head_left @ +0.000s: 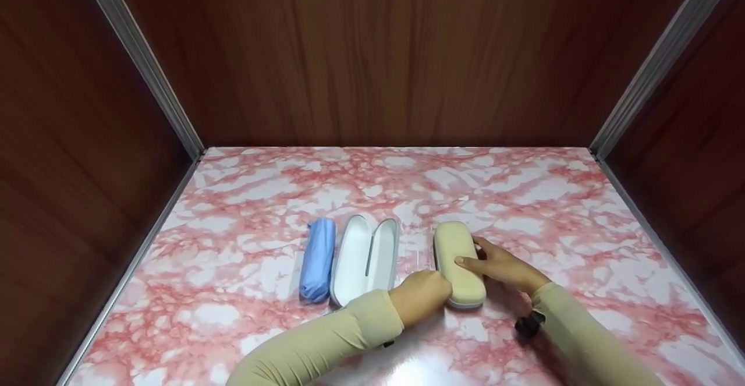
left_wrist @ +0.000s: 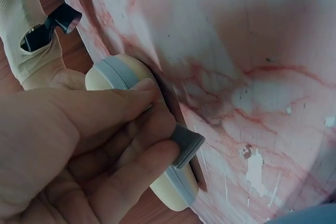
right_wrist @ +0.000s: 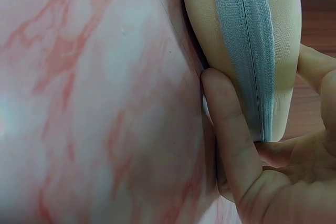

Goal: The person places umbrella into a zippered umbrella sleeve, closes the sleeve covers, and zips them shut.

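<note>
A beige zip-up case with a rounded oblong shape lies on the table. My right hand grips it from the right, thumb over the top and fingers along the far side. At its near left edge is my left hand, fingers curled. The left wrist view shows thumb and forefinger pinching at the grey zipper band, the zipper pull hidden beneath them. A grey fabric tab sticks out past those fingers. Along the stretch seen in the right wrist view, the zipper is closed.
Left of the beige case, a white hard case lies opened out. Beside it is a blue bundle, long and wrapped. The red-and-white marbled table is bounded by dark wood panels at the back and sides.
</note>
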Demonstrator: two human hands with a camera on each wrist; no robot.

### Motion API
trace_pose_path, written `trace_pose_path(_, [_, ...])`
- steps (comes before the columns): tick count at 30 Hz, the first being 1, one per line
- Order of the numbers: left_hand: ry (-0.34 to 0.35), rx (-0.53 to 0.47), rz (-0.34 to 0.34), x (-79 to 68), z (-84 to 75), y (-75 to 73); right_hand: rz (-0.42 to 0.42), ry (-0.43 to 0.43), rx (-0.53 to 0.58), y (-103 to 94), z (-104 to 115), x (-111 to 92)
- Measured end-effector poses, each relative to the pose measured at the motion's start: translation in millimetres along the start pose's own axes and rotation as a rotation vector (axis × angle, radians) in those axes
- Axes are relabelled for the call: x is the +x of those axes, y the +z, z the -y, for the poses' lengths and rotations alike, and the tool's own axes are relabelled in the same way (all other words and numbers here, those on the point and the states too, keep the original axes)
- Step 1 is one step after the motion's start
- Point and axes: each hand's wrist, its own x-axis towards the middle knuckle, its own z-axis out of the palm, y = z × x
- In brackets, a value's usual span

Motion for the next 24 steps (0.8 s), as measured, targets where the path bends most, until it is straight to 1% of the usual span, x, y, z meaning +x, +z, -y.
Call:
trace_pose_path(4, [0.006,-0.006,0.005,1.1,1.6,-0.4,-0.009,-0.001,-0.018,0.1,-1.5,1.4])
trace_pose_path(11, [-0.003,0.010,0.001,2.0,3.8,-1.7,-0.011,0.001,-0.008,0.3,-4.3,3.0])
trace_pose_path(15, [0.001,-0.010,-0.004,2.2,5.6,-3.1,-0.006,-0.003,-0.001,0.5,-4.1,2.3])
trace_pose_path(21, [-0.020,-0.065,-0.007,2.0,7.1,-3.4,0.027,-0.015,0.044,0.6,-3.3,1.6])
trace_pose_path(24, [-0.026,-0.065,-0.010,2.6,7.4,-2.1,0.026,-0.015,0.044,0.4,-2.9,2.3])
